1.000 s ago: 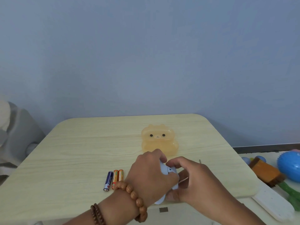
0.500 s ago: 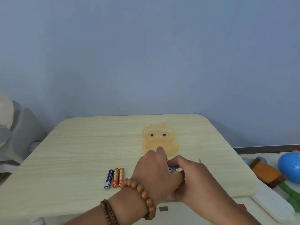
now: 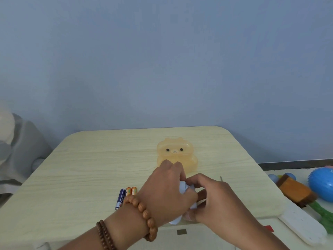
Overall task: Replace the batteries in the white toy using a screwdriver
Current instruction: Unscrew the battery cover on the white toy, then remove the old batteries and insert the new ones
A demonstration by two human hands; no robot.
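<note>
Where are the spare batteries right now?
Three small batteries, one dark blue and two orange, lie side by side on the pale wooden table, just left of the left hand with the beaded bracelet.

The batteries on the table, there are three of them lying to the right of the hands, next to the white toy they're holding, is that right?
Not quite. In the head view the three batteries lie to the left of the hands, beside the left wrist. The left hand and right hand do both hold the white toy.
</note>
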